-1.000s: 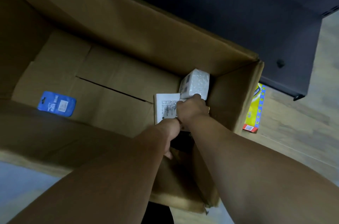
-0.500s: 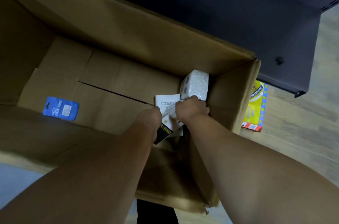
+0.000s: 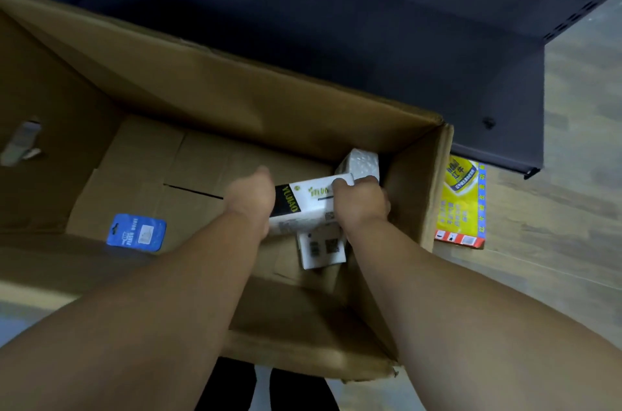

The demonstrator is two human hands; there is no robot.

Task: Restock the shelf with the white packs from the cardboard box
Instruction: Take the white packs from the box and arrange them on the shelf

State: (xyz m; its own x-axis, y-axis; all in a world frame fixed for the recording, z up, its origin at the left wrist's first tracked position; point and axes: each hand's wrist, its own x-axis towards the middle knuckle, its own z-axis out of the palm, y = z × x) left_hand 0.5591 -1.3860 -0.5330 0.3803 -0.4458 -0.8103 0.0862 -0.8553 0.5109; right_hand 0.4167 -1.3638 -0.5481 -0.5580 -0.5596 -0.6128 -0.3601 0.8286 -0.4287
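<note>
Both hands inside the cardboard box (image 3: 235, 100): left hand (image 3: 250, 196) and right hand (image 3: 361, 200) grip opposite ends of one white pack (image 3: 308, 207), lifted off the floor. Two more packs there: one (image 3: 360, 163) in the far right corner, one (image 3: 321, 249) flat below.

Two bare forearms are reaching up from the lower corners of the frame, converging just right of centre. The left hand (image 3: 250, 200) is showing its back to the camera, thumb lifted, fingers hidden from view. The right hand (image 3: 361, 201) is curling its fingers over the edge of a pack (image 3: 304, 205) that both hands are holding between them.
</note>
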